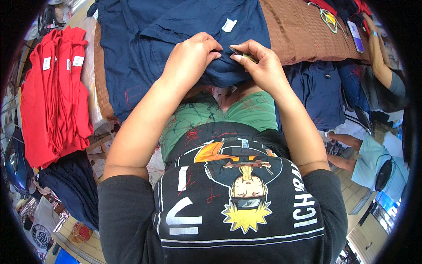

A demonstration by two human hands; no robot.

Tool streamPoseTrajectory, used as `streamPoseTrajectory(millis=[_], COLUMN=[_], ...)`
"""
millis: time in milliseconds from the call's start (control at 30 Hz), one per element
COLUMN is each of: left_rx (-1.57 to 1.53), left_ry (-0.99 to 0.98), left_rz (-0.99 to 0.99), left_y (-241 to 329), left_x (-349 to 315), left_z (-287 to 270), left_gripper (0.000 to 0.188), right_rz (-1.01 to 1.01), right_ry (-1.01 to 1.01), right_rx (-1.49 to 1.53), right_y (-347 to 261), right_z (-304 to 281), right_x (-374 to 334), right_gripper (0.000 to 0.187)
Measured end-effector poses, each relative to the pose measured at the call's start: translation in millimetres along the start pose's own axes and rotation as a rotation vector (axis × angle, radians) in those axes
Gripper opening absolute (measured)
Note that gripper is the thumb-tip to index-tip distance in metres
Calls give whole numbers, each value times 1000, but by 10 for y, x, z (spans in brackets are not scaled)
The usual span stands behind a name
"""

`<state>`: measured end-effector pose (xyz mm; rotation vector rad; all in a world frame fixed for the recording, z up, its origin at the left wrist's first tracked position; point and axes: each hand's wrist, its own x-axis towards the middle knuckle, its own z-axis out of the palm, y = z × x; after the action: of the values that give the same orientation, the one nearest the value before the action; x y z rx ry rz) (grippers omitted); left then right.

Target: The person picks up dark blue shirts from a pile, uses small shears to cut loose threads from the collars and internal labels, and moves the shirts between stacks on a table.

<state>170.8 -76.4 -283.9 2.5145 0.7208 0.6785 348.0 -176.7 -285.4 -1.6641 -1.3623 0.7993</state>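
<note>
A navy garment (132, 48) with a small white label lies spread in front of me, its near edge hanging over my lap. My left hand (195, 55) is closed in a pinch on a fold of this cloth. Just to the right, my right hand (263, 64) grips small thread snips (236, 52), their dark pointed blade aimed left toward the pinched fold. A yellowish part of the snips shows under the right fingers. Both hands are close together, with only a narrow gap of navy cloth between the fingertips.
Red garments (55, 97) with white tags hang in a pile at left, above dark folded cloth (72, 187). Brown quilted fabric (299, 33) covers the surface at right, bearing a phone (355, 36) and a pale cord (329, 18). Another person's arm (379, 57) reaches in at far right.
</note>
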Motion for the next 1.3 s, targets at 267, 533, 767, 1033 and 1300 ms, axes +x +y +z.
streamPoseTrajectory(millis=[267,533,767,1033,1300], left_rx=[-181,-956,-812,-43,-1102], left_ry=[-69,-189,-109,71,-188], left_rz=[-260,-22,-86,-7,104], left_y=[-78,-208,-205,-79,-465], left_x=[84,-7,-97,-21,-45], left_z=[-56,-366,-768,-50,-708], left_gripper=[15,43,47,17,18], right_rz=[5,18,-129,-209,-296], right_ry=[-12,-49,42,117,171], right_rx=[-13,-19,-85,-62,-449], right_y=[0,-32,-55,42,-128], right_z=[-14,-47,9,120,25], right_x=[25,36,-35,21,-118], right_gripper=[22,24,25,24,25])
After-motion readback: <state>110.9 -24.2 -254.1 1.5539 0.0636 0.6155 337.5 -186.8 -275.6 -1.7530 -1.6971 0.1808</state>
